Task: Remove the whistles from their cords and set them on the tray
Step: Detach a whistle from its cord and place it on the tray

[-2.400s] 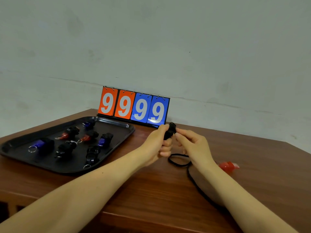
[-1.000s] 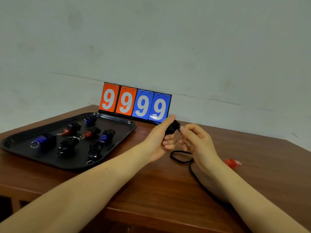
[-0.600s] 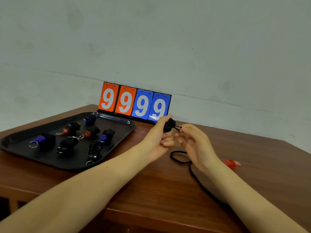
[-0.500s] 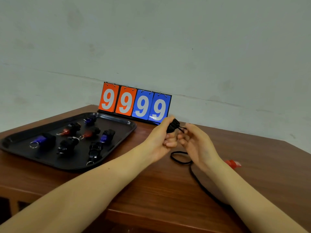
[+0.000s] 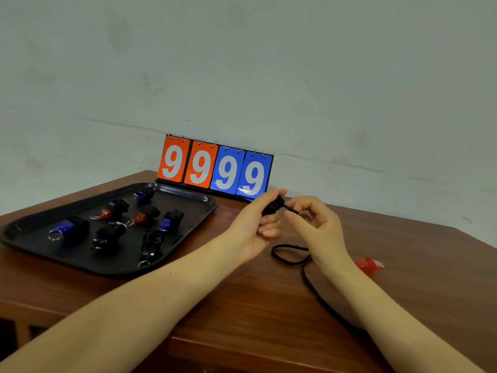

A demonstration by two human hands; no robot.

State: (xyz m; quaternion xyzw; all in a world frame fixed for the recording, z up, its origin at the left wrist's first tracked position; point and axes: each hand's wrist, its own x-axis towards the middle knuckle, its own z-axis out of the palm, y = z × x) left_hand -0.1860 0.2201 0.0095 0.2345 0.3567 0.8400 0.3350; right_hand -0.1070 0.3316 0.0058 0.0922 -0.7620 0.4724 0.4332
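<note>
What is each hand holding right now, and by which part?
The left hand grips a black whistle around its body. The right hand pinches the black cord right where it leaves the whistle.

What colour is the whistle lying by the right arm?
Red whistle, on the table, seen in the head view.
</note>
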